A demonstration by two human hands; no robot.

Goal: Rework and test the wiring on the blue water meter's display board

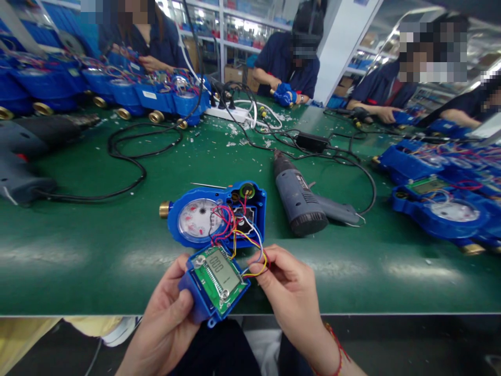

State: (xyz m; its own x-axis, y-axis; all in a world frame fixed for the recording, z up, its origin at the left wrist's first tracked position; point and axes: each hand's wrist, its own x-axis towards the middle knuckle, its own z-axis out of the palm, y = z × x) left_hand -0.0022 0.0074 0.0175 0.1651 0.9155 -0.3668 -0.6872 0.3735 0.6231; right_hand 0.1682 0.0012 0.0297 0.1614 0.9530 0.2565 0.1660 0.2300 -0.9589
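Note:
My left hand (172,303) grips a blue plastic housing (198,295) with a green circuit board (211,284) and a small LCD screen (219,271) showing digits. Yellow, white and red wires (263,258) leave the board's right side, and my right hand (287,284) pinches them between thumb and fingers. Just beyond lies a blue water meter (176,235) with a round dial (201,219) and a brass fitting (164,209). Coloured wires run from its open compartment to the board. Behind the meter is a thin metal rod (207,185).
One heat gun (299,196) lies right of the meter, another (35,151) at the left. Blue meters stand in rows at left (117,94) and right (442,209). A power strip (230,112), cables and white scraps lie farther back. Several people work across the green table (97,245).

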